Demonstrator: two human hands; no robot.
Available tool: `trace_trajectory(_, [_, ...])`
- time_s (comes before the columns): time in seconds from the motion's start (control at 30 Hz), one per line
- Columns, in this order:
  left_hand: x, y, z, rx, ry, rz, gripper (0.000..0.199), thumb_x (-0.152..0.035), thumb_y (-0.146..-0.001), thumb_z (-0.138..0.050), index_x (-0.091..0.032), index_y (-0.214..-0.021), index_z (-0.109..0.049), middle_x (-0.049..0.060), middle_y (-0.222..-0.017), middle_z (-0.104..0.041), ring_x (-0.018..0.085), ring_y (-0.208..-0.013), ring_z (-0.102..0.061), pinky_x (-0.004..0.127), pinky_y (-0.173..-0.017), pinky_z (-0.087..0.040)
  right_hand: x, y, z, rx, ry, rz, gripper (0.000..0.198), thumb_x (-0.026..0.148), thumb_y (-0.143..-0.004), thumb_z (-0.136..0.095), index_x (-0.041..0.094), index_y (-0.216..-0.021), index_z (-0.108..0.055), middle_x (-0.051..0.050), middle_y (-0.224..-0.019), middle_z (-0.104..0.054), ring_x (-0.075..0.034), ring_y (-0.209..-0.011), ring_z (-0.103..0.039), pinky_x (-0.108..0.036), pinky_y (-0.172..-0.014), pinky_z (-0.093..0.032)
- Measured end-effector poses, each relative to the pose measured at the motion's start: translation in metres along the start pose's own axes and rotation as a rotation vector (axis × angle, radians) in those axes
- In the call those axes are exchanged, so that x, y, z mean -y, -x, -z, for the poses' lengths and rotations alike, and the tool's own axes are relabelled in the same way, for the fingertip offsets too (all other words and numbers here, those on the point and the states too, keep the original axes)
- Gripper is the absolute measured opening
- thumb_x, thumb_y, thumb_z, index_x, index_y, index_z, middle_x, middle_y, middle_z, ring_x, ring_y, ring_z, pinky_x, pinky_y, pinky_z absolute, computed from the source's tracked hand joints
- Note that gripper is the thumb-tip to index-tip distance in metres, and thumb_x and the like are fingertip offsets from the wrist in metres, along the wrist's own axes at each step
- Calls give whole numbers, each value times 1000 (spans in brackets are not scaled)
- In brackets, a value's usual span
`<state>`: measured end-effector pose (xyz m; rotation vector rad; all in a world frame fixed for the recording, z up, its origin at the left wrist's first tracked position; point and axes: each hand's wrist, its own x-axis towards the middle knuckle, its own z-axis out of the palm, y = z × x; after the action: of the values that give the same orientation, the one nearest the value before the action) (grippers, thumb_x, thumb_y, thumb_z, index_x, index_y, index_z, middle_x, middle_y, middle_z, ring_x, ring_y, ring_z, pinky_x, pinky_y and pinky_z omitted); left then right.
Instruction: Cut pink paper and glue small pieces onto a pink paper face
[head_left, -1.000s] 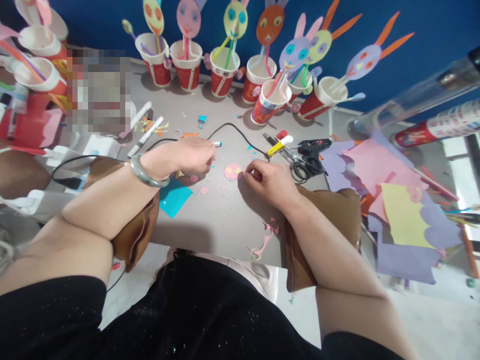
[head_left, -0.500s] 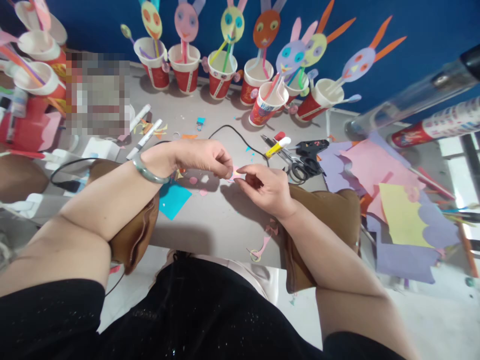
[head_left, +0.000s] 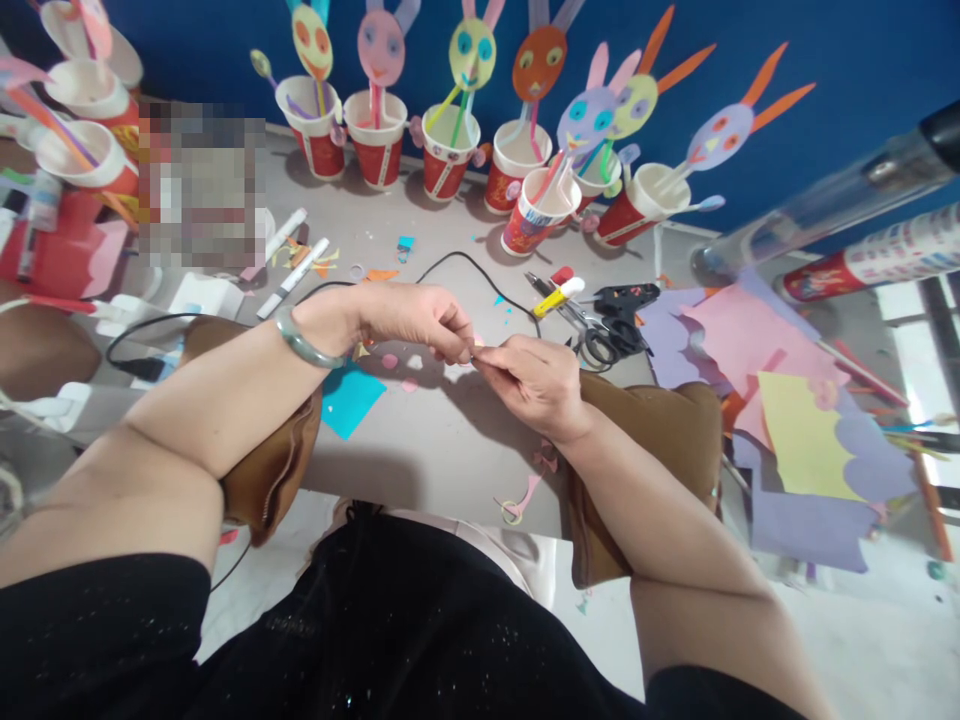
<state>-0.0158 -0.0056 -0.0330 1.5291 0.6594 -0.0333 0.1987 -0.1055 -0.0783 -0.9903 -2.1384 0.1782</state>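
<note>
My left hand (head_left: 420,318), with a jade-green bangle (head_left: 301,342) on the wrist, is closed in a pinch above the grey table. My right hand (head_left: 534,385) pinches too, and its fingertips meet those of the left. Whatever small thing lies between the fingers is mostly hidden; a bit of pale pink and yellow shows behind them. Under my left wrist is a bright blue paper sheet (head_left: 352,400). Small pink paper circles (head_left: 389,361) lie beside it, partly in the hands' shadow.
Red-and-white paper cups (head_left: 442,175) with paper rabbit heads line the back. Scissors (head_left: 611,342), a black glue gun (head_left: 628,298) and a yellow marker (head_left: 555,298) lie right of my hands. White markers (head_left: 294,278) lie left; coloured paper sheets (head_left: 802,430) spread at the right. A black cable (head_left: 457,254) crosses behind.
My fingertips have come together, closing the small gap between the hands. The pink and yellow bit between them is now more covered. The view has shifted slightly.
</note>
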Motion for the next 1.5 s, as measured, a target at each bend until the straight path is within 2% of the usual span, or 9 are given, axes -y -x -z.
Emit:
trace_trajectory(0.2, [-5, 2, -1, -36, -101, 34, 17, -37, -70, -80, -22, -75, -76, 3, -71, -72, 14, -68, -62, 24, -58, -41, 5, -3, 4, 126, -25, -181, 29, 35, -103, -55, 23, -85, -75, -3, -67, -65, -15, -60, -55, -29, -61, -44])
trace_trajectory(0.37, [-8, 2, 0, -79, -142, 87, 17, -37, -74, -75, -21, -77, -78, 3, -72, -70, 14, -68, -61, 24, -59, -41, 10, -6, 5, 78, -208, -400, 19, 35, -95, -61, 22, -84, -71, -2, -69, -68, -13, -56, -52, -29, -57, -44])
trace_trajectory(0.5, [-7, 1, -1, -95, -152, 58, 19, -32, -77, -69, -20, -84, -80, 4, -79, -73, 14, -77, -64, 25, -71, -46, 9, -12, 7, 41, -391, -632, 15, 34, -85, -67, 21, -79, -68, 1, -64, -64, -11, -53, -47, -27, -52, -40])
trace_trajectory(0.6, [-8, -1, -3, -128, -162, 19, 23, -29, -78, -65, -18, -89, -81, 4, -84, -76, 14, -81, -65, 26, -77, -48, 4, -17, 8, 41, -533, -725, 17, 35, -80, -71, 20, -75, -66, 4, -59, -59, -9, -50, -42, -26, -50, -37])
trace_trajectory(0.73, [-8, -3, -5, -193, -191, -7, 24, -24, -74, -68, -17, -93, -82, 3, -81, -76, 13, -76, -63, 25, -73, -47, 0, -19, 9, 82, -634, -800, 22, 38, -77, -77, 20, -74, -66, 6, -54, -54, -9, -49, -42, -25, -48, -35])
trace_trajectory(0.97, [-7, -3, -9, -191, -157, -46, 16, -26, -74, -75, -17, -87, -79, 4, -83, -77, 13, -75, -65, 25, -67, -47, 2, -19, 11, 159, -666, -837, 25, 41, -76, -79, 19, -73, -66, 6, -54, -53, -7, -47, -38, -24, -46, -30])
trace_trajectory(1.23, [-9, -2, -12, -250, -243, -21, 10, -23, -73, -69, -17, -76, -76, -1, -65, -63, 8, -56, -45, 24, -54, -34, 2, -18, 8, 175, -619, -821, 25, 42, -80, -74, 20, -72, -65, 5, -54, -52, -8, -49, -37, -25, -47, -30])
trace_trajectory(1.33, [-5, -3, -10, -271, -230, -2, 10, -25, -74, -69, -18, -75, -75, -1, -62, -60, 8, -53, -43, 25, -52, -31, 1, -16, 9, 44, -489, -730, 30, 45, -85, -71, 22, -69, -61, 4, -57, -51, -9, -51, -40, -28, -50, -36])
trace_trajectory(1.5, [1, -2, -7, -331, -181, 16, 12, -33, -75, -76, -21, -75, -75, 0, -59, -57, 11, -56, -49, 27, -53, -33, -7, -8, 19, -299, -142, -561, 37, 56, -94, -65, 25, -76, -57, 0, -65, -53, -15, -58, -49, -36, -59, -47])
